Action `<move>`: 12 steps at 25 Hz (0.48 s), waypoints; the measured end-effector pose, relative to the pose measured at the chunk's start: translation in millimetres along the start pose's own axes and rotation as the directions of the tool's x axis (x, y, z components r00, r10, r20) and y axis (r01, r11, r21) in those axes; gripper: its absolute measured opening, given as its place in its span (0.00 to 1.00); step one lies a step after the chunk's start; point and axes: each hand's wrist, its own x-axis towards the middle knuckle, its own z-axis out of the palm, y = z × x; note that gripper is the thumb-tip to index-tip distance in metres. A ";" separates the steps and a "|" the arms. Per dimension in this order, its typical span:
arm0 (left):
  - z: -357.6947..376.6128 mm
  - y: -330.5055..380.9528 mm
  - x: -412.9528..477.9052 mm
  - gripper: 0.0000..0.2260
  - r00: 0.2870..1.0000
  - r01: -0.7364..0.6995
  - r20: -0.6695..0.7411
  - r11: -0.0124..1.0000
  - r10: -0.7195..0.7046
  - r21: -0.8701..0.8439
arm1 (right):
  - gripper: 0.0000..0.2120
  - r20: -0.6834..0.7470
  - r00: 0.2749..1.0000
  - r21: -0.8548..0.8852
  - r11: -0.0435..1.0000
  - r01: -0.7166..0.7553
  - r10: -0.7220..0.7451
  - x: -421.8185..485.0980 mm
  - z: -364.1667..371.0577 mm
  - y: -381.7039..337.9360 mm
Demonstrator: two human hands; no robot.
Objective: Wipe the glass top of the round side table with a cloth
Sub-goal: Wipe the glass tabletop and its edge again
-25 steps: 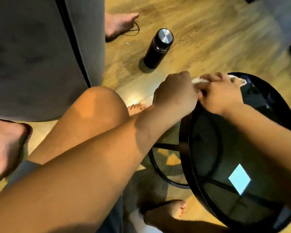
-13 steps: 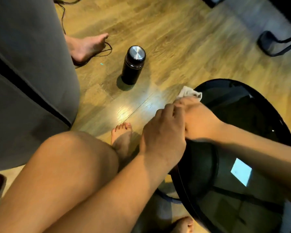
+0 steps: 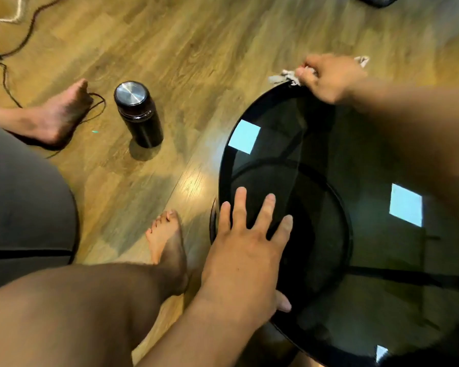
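The round side table with a dark glass top and black rim fills the right half of the view. My right hand grips a crumpled white cloth at the table's far rim; ends of the cloth stick out on both sides of the fist. My left hand lies flat with spread fingers on the glass near the table's left edge, the thumb down at the near rim.
A black flask with a steel lid stands on the wooden floor left of the table. Bare feet and another person's foot are on the floor. Cables run at the far left. A grey cushion sits at left.
My left hand has let go near the cloth and come down flat on the glass. My right hand has carried the cloth along the far rim to the right.
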 end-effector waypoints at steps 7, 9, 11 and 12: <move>2.9 16.4 11.8 0.52 0.996 0.087 0.002 0.993 -0.087 0.074 | 0.21 0.205 0.872 0.187 0.857 -0.481 0.444 -63.3 12.7 147.6; 2.1 20.4 12.8 0.53 0.993 0.117 0.013 0.989 -0.119 0.092 | 0.20 0.265 0.807 0.294 0.753 -0.589 0.527 -104.4 20.1 183.6; 1.2 22.4 13.2 0.53 0.991 0.136 -0.020 0.985 -0.134 0.103 | 0.21 0.274 0.741 0.366 0.646 -0.670 0.613 -154.7 24.9 204.4; 0.2 24.2 13.0 0.53 0.990 0.137 -0.042 0.986 -0.134 0.099 | 0.24 0.276 0.709 0.376 0.606 -0.701 0.648 -186.0 27.2 211.7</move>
